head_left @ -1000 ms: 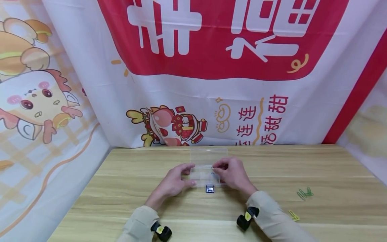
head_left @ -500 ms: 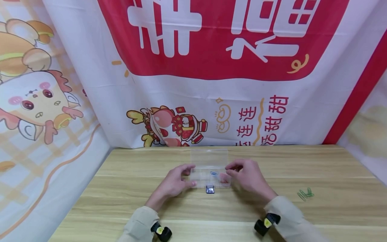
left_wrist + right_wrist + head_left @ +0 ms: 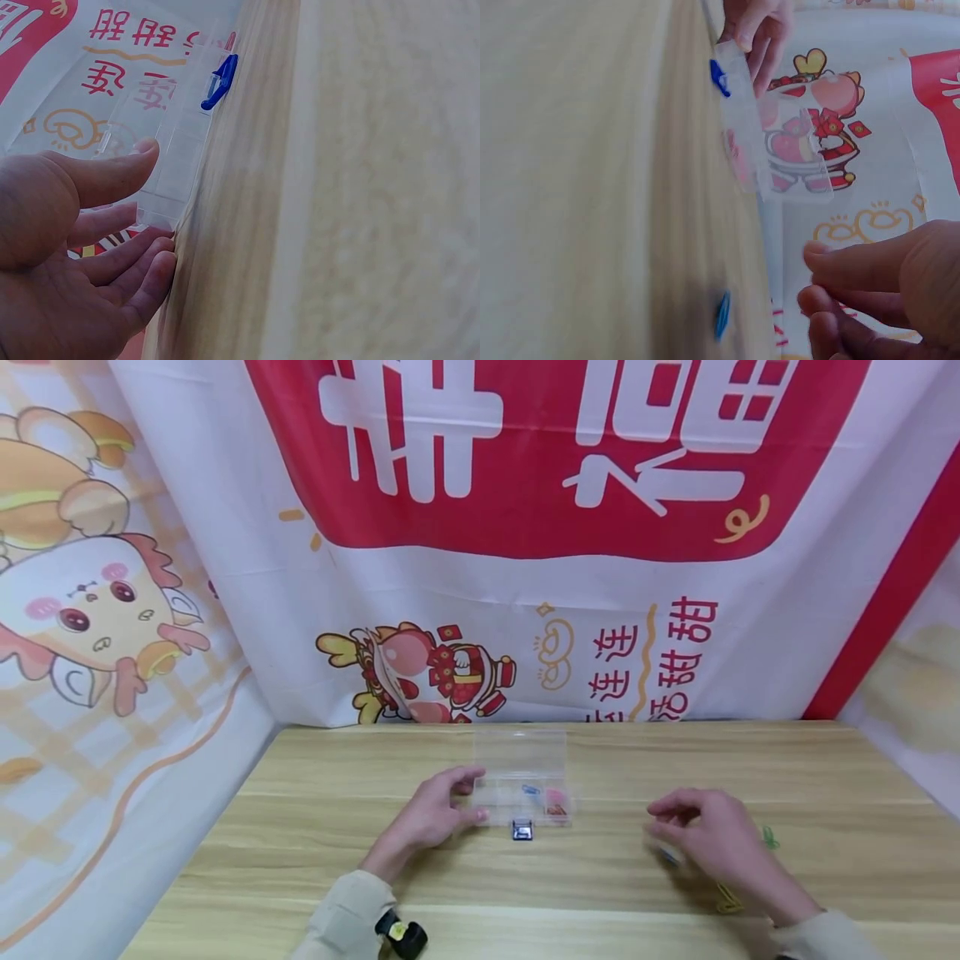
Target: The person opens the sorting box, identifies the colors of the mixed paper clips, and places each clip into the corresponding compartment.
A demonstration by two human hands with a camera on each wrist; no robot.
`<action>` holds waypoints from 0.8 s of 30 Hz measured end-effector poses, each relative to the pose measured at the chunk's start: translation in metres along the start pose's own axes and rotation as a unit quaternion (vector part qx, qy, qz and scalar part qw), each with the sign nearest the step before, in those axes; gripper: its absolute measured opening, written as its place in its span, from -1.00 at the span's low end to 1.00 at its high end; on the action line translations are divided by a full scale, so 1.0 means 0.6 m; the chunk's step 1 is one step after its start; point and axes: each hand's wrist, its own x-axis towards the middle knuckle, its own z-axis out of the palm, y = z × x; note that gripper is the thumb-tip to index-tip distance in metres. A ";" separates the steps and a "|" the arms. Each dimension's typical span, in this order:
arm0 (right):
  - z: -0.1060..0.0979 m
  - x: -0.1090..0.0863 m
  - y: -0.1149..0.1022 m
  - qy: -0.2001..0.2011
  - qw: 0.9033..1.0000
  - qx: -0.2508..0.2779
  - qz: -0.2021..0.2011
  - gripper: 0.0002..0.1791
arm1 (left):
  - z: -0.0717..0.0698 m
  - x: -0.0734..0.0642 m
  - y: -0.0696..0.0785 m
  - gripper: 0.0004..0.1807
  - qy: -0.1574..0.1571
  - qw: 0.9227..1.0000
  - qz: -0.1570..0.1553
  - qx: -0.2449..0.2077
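Note:
My left hand (image 3: 442, 806) holds the left end of a clear plastic compartment box (image 3: 498, 814), thumb at the near side and fingers behind. The box's see-through lid (image 3: 519, 752) stands raised at the back, and a blue latch (image 3: 522, 830) sticks out in front. Inside lie a blue paper clip (image 3: 531, 790) and, in the right compartment, pink and red pieces (image 3: 556, 803). Out to the right, my right hand (image 3: 712, 835) hovers over the table with fingers loosely bent and nothing between them. A loose blue paper clip (image 3: 721, 315) lies on the tabletop just below it.
Green paper clips (image 3: 770, 837), partly hidden by the right hand, and a yellow one (image 3: 727, 900) lie on the right side of the wooden table (image 3: 300, 852). A printed cloth (image 3: 517, 635) hangs along the table's back edge.
My right hand has left the box and moved right across the table, uncovering the blue clip and the right compartment. The left hand stays at the box.

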 end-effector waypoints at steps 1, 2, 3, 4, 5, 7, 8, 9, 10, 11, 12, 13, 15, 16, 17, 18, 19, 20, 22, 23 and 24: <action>-0.002 -0.005 0.006 -0.002 1.000 -0.008 0.002 -0.76 | -0.001 0.001 -0.001 -0.29 -0.001 1.000 0.001 -0.002; -0.004 -0.009 0.012 -0.007 1.000 -0.014 0.006 -0.74 | -0.001 0.001 -0.001 -0.29 -0.002 1.000 0.002 -0.003; -0.005 -0.014 0.018 -0.012 1.000 -0.019 0.009 -0.73 | -0.001 0.001 -0.002 -0.28 -0.003 1.000 0.003 -0.004; -0.006 -0.018 0.024 -0.018 0.999 -0.024 0.015 -0.72 | -0.001 0.001 -0.002 -0.28 -0.004 1.000 0.002 -0.006; -0.006 -0.022 0.029 -0.023 0.999 -0.028 0.017 -0.70 | 0.000 0.001 -0.002 -0.28 -0.005 1.000 0.004 -0.006; -0.006 -0.026 0.036 -0.035 0.999 -0.027 0.024 -0.71 | 0.000 0.001 -0.001 -0.28 -0.004 1.000 0.002 -0.008; -0.005 -0.027 0.039 -0.041 0.998 -0.025 0.029 -0.71 | 0.000 0.001 -0.001 -0.28 -0.004 1.000 0.002 -0.009; -0.004 -0.027 0.040 -0.047 0.998 -0.021 0.036 -0.73 | 0.000 0.001 0.000 -0.28 -0.003 1.000 0.002 -0.010; -0.002 -0.027 0.042 -0.051 0.998 -0.019 0.042 -0.75 | 0.000 0.001 0.000 -0.28 -0.002 1.000 0.001 -0.010; 0.000 -0.027 0.042 -0.055 0.997 -0.017 0.047 -0.77 | 0.000 0.001 0.000 -0.29 -0.002 1.000 0.002 -0.009; 0.002 -0.026 0.043 -0.058 0.997 -0.015 0.053 -0.79 | 0.001 0.000 0.000 -0.29 -0.002 1.000 -0.001 -0.011; 0.003 -0.026 0.043 -0.060 0.996 -0.012 0.058 -0.81 | 0.001 0.000 -0.001 -0.29 -0.002 1.000 -0.001 -0.010; 0.006 -0.025 0.045 -0.061 0.996 -0.013 0.062 -0.85 | 0.002 -0.001 0.000 -0.30 -0.002 1.000 -0.003 -0.011; 0.008 -0.025 0.045 -0.059 0.996 -0.016 0.061 -0.86 | 0.002 -0.002 0.000 -0.30 -0.003 1.000 -0.004 -0.010; 0.008 -0.025 0.045 -0.058 0.996 -0.017 0.061 -0.88 | 0.002 -0.003 0.001 -0.30 -0.003 1.000 -0.004 -0.010; 0.009 -0.024 0.046 -0.057 0.996 -0.018 0.061 -0.89 | 0.002 -0.003 0.001 -0.29 -0.003 1.000 -0.005 -0.010; 0.010 -0.024 0.046 -0.056 0.996 -0.018 0.062 -0.89 | 0.002 -0.003 0.001 -0.29 -0.003 1.000 -0.005 -0.010; 0.012 -0.023 0.047 -0.054 0.996 -0.019 0.063 -0.89 | 0.001 -0.003 0.001 -0.29 -0.003 1.000 -0.005 -0.010; 0.013 -0.021 0.046 -0.047 0.997 -0.020 0.063 -0.88 | 0.001 -0.002 0.001 -0.29 -0.002 1.000 -0.004 -0.008; 0.014 -0.020 0.046 -0.042 0.997 -0.023 0.060 -0.88 | 0.000 -0.002 0.001 -0.29 -0.001 1.000 -0.003 -0.007; 0.015 -0.020 0.045 -0.037 0.997 -0.025 0.055 -0.87 | 0.000 -0.002 0.001 -0.29 -0.001 1.000 -0.003 -0.006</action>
